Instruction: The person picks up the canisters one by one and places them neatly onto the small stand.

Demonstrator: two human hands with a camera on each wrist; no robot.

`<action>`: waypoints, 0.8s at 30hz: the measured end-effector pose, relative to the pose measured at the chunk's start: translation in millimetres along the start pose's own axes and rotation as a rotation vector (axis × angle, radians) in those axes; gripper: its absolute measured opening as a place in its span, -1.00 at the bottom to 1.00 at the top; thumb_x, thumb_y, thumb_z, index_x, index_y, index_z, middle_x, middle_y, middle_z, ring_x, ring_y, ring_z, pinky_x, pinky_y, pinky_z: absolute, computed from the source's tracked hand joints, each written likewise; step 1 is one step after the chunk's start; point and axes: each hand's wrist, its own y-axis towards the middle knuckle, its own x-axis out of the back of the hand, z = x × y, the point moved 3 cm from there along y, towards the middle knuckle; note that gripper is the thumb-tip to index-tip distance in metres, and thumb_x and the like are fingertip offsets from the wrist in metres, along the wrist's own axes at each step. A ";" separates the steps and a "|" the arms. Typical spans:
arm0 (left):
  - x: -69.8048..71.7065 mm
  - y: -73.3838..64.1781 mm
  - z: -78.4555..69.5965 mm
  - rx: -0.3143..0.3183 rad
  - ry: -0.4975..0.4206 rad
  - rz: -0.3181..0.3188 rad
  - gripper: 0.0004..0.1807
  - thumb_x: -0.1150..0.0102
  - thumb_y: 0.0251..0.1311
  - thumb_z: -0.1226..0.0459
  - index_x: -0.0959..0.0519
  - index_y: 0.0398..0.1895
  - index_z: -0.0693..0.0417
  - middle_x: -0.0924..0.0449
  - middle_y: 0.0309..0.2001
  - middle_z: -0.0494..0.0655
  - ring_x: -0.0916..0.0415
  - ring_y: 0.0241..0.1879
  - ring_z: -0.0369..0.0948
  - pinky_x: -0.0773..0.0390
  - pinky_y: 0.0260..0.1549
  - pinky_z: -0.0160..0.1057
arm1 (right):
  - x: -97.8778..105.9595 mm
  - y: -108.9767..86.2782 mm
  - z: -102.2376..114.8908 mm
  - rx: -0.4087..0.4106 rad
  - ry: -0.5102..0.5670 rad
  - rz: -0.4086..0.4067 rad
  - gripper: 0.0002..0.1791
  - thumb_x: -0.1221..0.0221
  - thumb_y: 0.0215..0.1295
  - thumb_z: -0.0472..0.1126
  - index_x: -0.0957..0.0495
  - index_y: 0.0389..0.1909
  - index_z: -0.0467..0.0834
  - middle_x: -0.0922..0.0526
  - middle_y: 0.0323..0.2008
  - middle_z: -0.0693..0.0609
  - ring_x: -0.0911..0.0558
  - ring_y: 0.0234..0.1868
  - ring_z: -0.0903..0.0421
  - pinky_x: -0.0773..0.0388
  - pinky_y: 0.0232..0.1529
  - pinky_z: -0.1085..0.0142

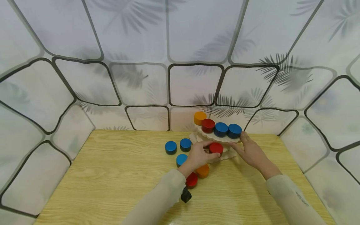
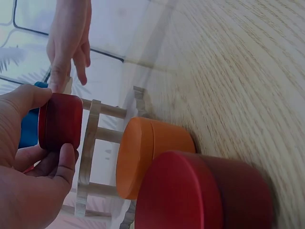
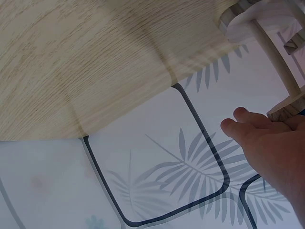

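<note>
My left hand [image 1: 199, 155] pinches a red round tin [image 1: 216, 148] between thumb and fingers, in front of a tiered wooden stand [image 1: 231, 153]. In the left wrist view this red tin [image 2: 61, 121] is tipped on its side by the camera's angle, the thumb at its upper edge and fingertips below. At the right end of the stand's top shelf, my right hand [image 1: 253, 153] holds the edge, thumb in front and fingers at the end. Along that shelf sit an orange tin [image 1: 200, 118], a red tin [image 1: 208, 125] and two blue tins [image 1: 221, 129].
Left of the stand, several blue tins [image 1: 170, 147] stand on the wooden table [image 1: 118, 175]. Nearer me are an orange tin [image 1: 202, 171] and another red tin [image 1: 192, 180], partly behind the left forearm. A patterned backdrop [image 1: 146, 84] rises behind the table and at both sides.
</note>
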 end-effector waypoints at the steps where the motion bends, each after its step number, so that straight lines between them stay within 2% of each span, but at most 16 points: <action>1: -0.8 0.4 0.4 -0.004 0.005 0.002 -0.39 -0.55 0.20 0.19 -0.64 0.34 0.08 -0.75 0.12 0.01 -0.65 -0.24 -0.37 -0.67 -0.24 -0.48 | -0.3 -0.1 -0.2 0.001 0.000 0.000 0.07 0.12 0.63 0.35 0.15 0.62 -0.50 0.11 0.61 -0.55 -0.09 0.54 -0.60 -0.16 0.49 -0.44; 8: -7.2 4.1 1.0 -0.049 0.006 -0.002 -0.49 -0.54 0.23 0.20 -0.69 0.25 0.07 -0.78 0.02 -0.04 -0.62 -0.25 -0.41 -0.65 -0.26 -0.51 | -0.5 1.3 -1.0 0.002 -0.003 0.000 0.08 0.12 0.62 0.36 0.14 0.62 -0.50 0.11 0.62 -0.54 -0.09 0.55 -0.59 -0.14 0.51 -0.42; 15: -11.1 7.0 1.3 -0.056 0.064 -0.077 -0.46 -0.53 0.23 0.16 -0.68 0.28 0.03 -0.77 -0.06 -0.07 -0.51 -0.25 -0.34 -0.54 -0.34 -0.51 | -1.4 1.4 -2.3 -0.002 0.006 0.006 0.08 0.13 0.62 0.36 0.15 0.63 -0.49 0.14 0.62 -0.53 -0.11 0.53 -0.60 -0.16 0.49 -0.43; 18: -12.4 7.7 1.7 -0.046 0.053 -0.098 -0.45 -0.53 0.23 0.18 -0.67 0.30 0.05 -0.78 0.03 -0.04 -0.61 -0.16 -0.27 -0.63 -0.23 -0.48 | -1.5 1.2 -2.4 0.002 0.010 -0.001 0.06 0.13 0.63 0.35 0.14 0.63 -0.48 0.13 0.62 -0.54 -0.12 0.53 -0.60 -0.17 0.48 -0.44; 21: -13.6 8.0 2.8 -0.030 0.005 -0.107 -0.42 -0.51 0.24 0.21 -0.64 0.34 0.10 -0.73 0.18 0.04 -0.73 0.02 -0.16 -0.73 -0.05 -0.37 | -1.7 0.9 -3.1 0.007 0.014 -0.009 0.05 0.12 0.64 0.34 0.15 0.63 -0.47 0.12 0.62 -0.54 -0.11 0.54 -0.59 -0.17 0.48 -0.43; 24: -14.3 7.9 3.6 -0.018 -0.017 -0.114 -0.40 -0.50 0.25 0.22 -0.61 0.36 0.13 -0.68 0.26 0.10 -0.74 0.12 -0.07 -0.75 0.05 -0.25 | -2.3 0.7 -4.2 0.010 0.013 -0.012 0.05 0.12 0.64 0.34 0.15 0.63 -0.47 0.12 0.62 -0.54 -0.11 0.54 -0.59 -0.18 0.48 -0.43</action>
